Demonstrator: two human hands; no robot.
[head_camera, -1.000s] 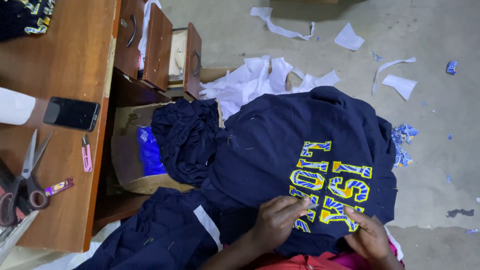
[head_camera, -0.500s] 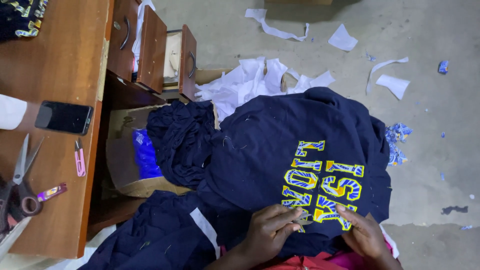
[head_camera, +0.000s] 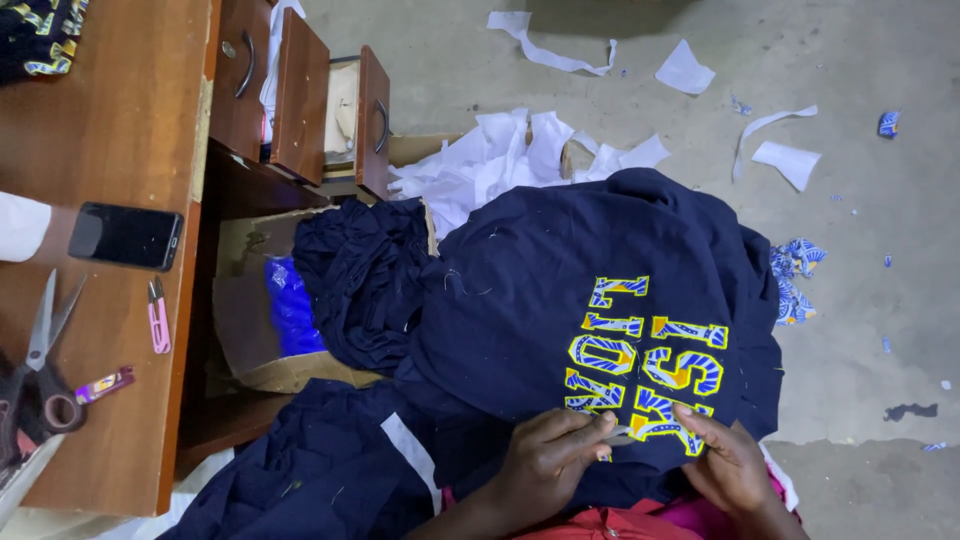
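Note:
A navy shirt (head_camera: 560, 300) with yellow and blue appliqué letters (head_camera: 645, 355) lies spread over my lap. At the lower edge of the lettering, my left hand (head_camera: 555, 455) pinches a small pale sliver (head_camera: 617, 436). My right hand (head_camera: 730, 465) grips the shirt's fabric just beside it, fingertips on the lowest letters. The two hands are almost touching. More navy cloth (head_camera: 300, 470) drapes over my knees to the left.
A wooden desk (head_camera: 110, 130) on the left carries a black phone (head_camera: 125, 236), scissors (head_camera: 40, 370), a pink snipper (head_camera: 158, 316) and a small clip. Its drawers (head_camera: 300, 95) stand open. A cardboard box (head_camera: 270, 330) holds navy cloth and blue plastic. White paper scraps (head_camera: 500, 160) litter the concrete floor.
My left hand has curled from lying flat on the letters to pinching at their lower edge. My right hand has shifted slightly toward it. The view has drifted a little.

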